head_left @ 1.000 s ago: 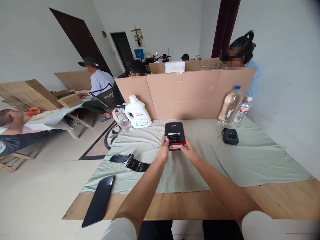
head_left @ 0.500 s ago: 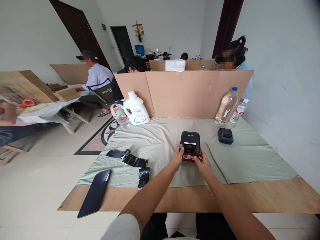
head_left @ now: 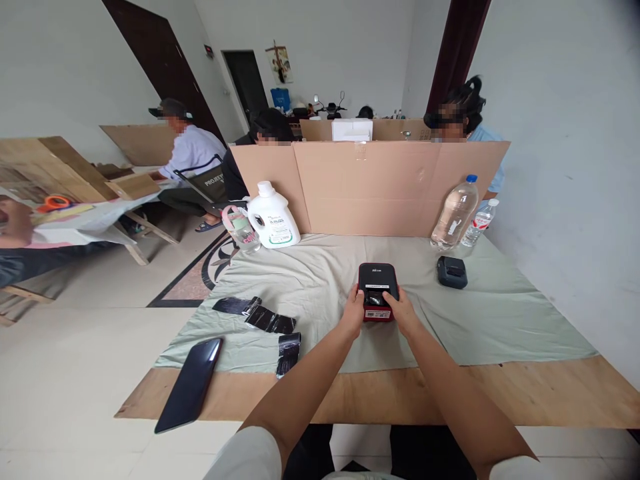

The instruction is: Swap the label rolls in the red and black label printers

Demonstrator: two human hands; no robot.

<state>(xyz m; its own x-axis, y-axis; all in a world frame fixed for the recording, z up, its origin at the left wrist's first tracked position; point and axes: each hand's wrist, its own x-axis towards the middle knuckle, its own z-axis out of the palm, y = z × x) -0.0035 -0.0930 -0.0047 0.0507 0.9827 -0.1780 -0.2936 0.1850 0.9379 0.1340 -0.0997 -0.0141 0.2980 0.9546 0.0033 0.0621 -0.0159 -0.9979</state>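
Note:
A small black-and-red label printer (head_left: 379, 277) rests on the cloth in front of me, its front slot facing me. My left hand (head_left: 354, 313) grips its left side, fingers wrapped along the edge. On the opposite side my right hand (head_left: 403, 313) holds the casing, its thumb lying on top near the front slot. Something dark and shiny shows at that slot; I cannot make out its details. To the left lie crumpled strips of black film (head_left: 270, 321) and a short black curled piece (head_left: 289, 353).
A dark phone (head_left: 189, 385) overhangs the table's front-left edge. A white detergent jug (head_left: 275, 217), a pink-handled bottle (head_left: 243, 232), a large water bottle (head_left: 455, 217) and a smaller one (head_left: 480, 223) stand before a cardboard screen (head_left: 370, 190). A small black device (head_left: 452, 272) sits right. Several people sit beyond.
The printer has shifted slightly left and turned a little. My right thumb has moved from its front corner up onto the top by the slot. My left hand keeps its hold.

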